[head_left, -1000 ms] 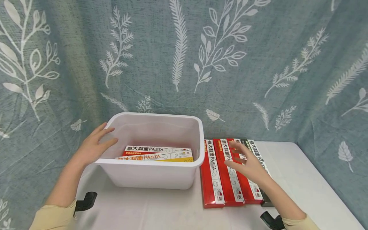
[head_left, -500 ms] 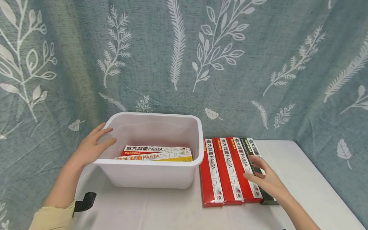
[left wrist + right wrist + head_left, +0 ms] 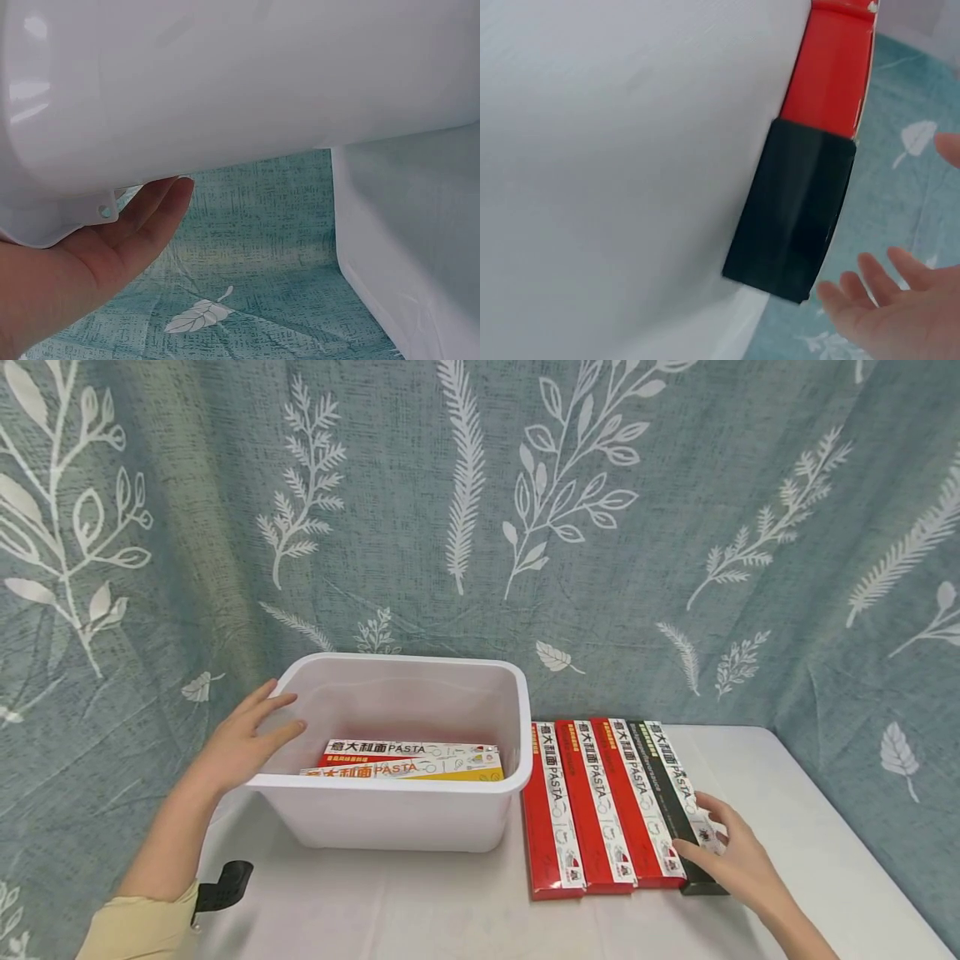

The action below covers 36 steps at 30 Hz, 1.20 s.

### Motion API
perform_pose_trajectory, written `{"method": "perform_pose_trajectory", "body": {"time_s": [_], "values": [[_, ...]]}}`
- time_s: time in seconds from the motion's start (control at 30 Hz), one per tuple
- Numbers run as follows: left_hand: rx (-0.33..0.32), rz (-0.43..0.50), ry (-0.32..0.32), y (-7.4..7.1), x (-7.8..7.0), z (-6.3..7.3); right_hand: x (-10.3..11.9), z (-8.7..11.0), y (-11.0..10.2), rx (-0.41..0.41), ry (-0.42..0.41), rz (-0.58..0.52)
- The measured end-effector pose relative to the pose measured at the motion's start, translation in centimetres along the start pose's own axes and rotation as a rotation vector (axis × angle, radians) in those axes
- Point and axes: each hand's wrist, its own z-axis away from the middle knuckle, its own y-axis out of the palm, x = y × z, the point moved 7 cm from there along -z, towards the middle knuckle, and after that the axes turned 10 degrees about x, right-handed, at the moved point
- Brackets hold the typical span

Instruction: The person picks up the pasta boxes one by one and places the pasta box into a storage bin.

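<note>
In the head view, my left hand (image 3: 242, 743) rests at the left rim of a white plastic bin (image 3: 390, 814), its fingers fairly straight. The left wrist view shows that hand (image 3: 127, 247) against the bin's edge, thumb hidden. On the right, my right hand (image 3: 731, 856) hovers over the near end of a black pasta box (image 3: 663, 797), thumb and fingers spread to either side. In the right wrist view, the fingers of that hand (image 3: 900, 307) look apart from the box's dark end (image 3: 791, 210). The black box lies flat at the right end of a row.
Left of the black box lie three red pasta boxes, the nearest to it (image 3: 633, 802), a middle one (image 3: 588, 802) and one beside the bin (image 3: 543, 814). Inside the bin are a red pasta box (image 3: 408, 750) and a yellow one (image 3: 427, 767). A patterned curtain (image 3: 480, 527) hangs behind.
My right hand has moved right and toward the near side, from above the red boxes to the near end of the black box. My left hand has stayed at the bin's rim.
</note>
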Motion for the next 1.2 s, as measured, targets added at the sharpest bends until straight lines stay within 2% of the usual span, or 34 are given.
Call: {"method": "perform_pose_trajectory", "body": {"time_s": [0.13, 0.43, 0.7, 1.0, 1.2], "values": [[0.002, -0.002, -0.003, 0.0, 0.0, 0.0, -0.8, 0.1, -0.1, 0.009, 0.012, 0.019], [0.006, -0.004, -0.011, 0.0, 0.2, -0.1, -2.6, 0.6, 0.4, 0.105, 0.055, 0.129], [-0.001, -0.010, -0.015, 0.0, 0.3, -0.1, -3.4, 1.1, 1.1, 0.087, -0.083, 0.177], [-0.003, -0.012, -0.014, 0.0, 0.3, -0.2, -3.9, 0.5, 1.6, 0.160, -0.011, 0.180], [-0.006, -0.015, -0.011, -0.1, 0.3, -0.2, -3.4, 0.6, 1.5, 0.107, -0.075, 0.201]]}}
